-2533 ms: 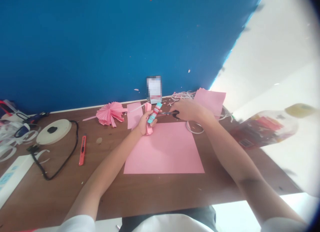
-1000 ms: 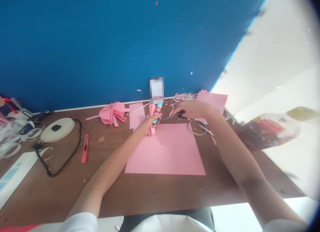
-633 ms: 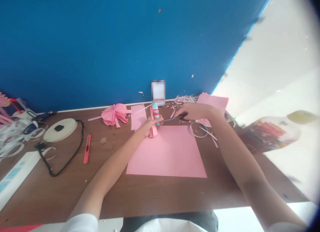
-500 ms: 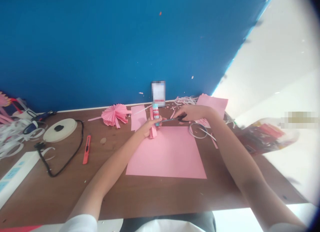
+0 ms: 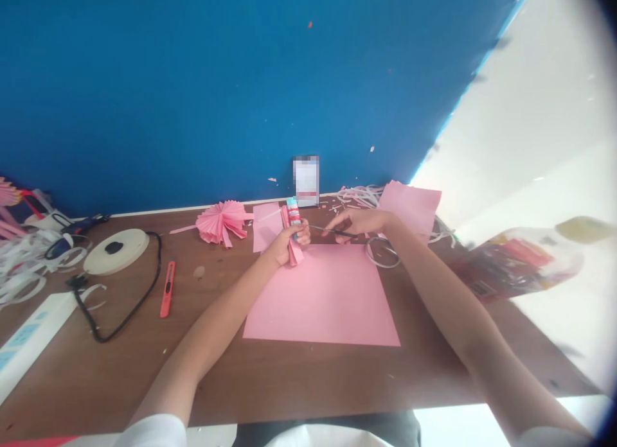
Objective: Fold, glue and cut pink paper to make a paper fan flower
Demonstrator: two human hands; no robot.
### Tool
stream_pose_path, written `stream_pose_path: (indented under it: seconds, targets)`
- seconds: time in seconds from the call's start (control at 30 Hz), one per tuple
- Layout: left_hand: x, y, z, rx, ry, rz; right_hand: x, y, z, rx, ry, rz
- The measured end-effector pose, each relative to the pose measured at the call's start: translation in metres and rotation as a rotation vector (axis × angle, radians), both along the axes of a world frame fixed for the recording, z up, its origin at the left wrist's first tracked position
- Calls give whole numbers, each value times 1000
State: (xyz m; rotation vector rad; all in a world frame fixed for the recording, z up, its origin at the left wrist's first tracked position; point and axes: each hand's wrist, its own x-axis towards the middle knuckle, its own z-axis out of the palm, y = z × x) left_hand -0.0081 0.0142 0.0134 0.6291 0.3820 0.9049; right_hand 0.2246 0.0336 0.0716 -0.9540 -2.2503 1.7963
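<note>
My left hand [image 5: 288, 243] is closed around a pleated strip of pink paper [image 5: 294, 254] and a glue stick [image 5: 293, 212] with a turquoise cap, both roughly upright. In my right hand [image 5: 359, 221] is a pair of scissors [image 5: 344, 233], dark at the handle, its thin metal blades pointing left to the fingers of my left hand. Fingers partly hide the handle. Beneath both hands lies a large pink sheet [image 5: 322, 299]. Just below my right wrist is a ring of narrow white strip [image 5: 383, 264].
To the left are a pink paper fan [image 5: 222, 222], a red utility knife [image 5: 167, 289], a cream disc with black cable [image 5: 116, 251] and a power strip [image 5: 29, 338]. A phone-like screen [image 5: 306, 177] leans on the blue wall. Pink sheets [image 5: 412, 203] lie back right.
My left hand has tilted the glue stick and pleated paper slightly leftward. My right hand has shifted a little left and lower, its index finger stretching further along the scissors.
</note>
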Motion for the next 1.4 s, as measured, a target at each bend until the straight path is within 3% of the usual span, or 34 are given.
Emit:
stream_pose_path:
  seconds: [0.2,0.37,0.67,0.83,1.07,1.4]
  targets:
    - [-4,3,-2,-8,11,26,-6,5,-38,-188,266,-31]
    - [-6,1,-1,-2,90,71,-11,6,-56,-226,424,-19]
    - [2,-1,-8,117,198,85,-16,2,-59,-264,390,-71]
    - [5,1,-9,127,219,168,-16,3,-61,-270,425,-82]
    - [4,-4,-5,185,265,71,-17,2,-62,-249,424,-93]
    - [5,-4,-9,155,257,109,-22,1,-59,-239,367,-61]
